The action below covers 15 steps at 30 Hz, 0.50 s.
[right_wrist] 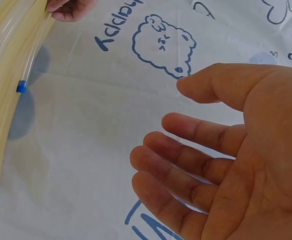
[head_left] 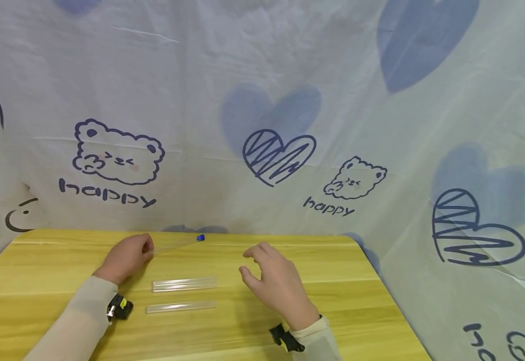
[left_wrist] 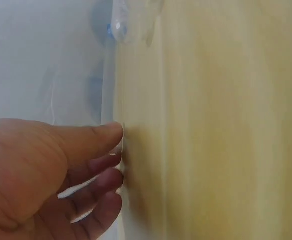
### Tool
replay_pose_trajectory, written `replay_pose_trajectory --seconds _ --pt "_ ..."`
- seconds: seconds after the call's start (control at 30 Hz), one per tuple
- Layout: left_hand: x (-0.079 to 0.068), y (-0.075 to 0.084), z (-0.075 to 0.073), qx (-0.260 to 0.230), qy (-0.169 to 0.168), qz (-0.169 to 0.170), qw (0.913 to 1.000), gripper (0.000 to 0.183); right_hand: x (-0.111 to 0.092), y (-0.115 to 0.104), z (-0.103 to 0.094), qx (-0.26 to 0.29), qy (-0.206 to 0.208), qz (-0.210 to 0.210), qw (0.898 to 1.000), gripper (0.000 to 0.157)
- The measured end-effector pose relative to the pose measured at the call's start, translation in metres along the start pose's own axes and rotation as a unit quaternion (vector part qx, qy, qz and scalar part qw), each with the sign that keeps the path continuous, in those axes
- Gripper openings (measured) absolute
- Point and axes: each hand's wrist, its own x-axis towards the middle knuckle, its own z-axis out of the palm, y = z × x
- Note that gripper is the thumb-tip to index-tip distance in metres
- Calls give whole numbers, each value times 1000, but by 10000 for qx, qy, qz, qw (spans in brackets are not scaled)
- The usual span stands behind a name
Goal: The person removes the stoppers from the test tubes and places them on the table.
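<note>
A clear test tube [head_left: 174, 245] with a blue cap [head_left: 201, 237] lies near the table's far edge, its capped end pointing right. My left hand [head_left: 128, 256] pinches the uncapped end between thumb and fingertips, low over the wood. In the left wrist view, the thumb and fingers [left_wrist: 98, 140] come together, and little of the tube shows between them. My right hand [head_left: 277, 281] is held above the table to the right of the tubes, holding nothing. Its fingers [right_wrist: 171, 150] are spread and slightly bent, the thumb apart from them.
Closer to me, a close-set group of clear tubes [head_left: 183, 285] lies crosswise on the yellow wood-grain table [head_left: 343, 301]. One more clear tube [head_left: 181, 307] lies in front, parallel to them. A pale printed cloth [head_left: 199, 100] hangs behind the far edge and along the right side.
</note>
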Motion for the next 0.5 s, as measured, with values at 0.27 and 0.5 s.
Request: replay_pose_trajectory --seconds 0.27,0.5 --pt "-6 -6 -1 135 -194 -78 9997 14 -2 -1 -2 36 0 8 10000 28" --pt "-17 3 -14 30 180 -217 9996 18 -2 1 -6 84 9 24 10000 28"
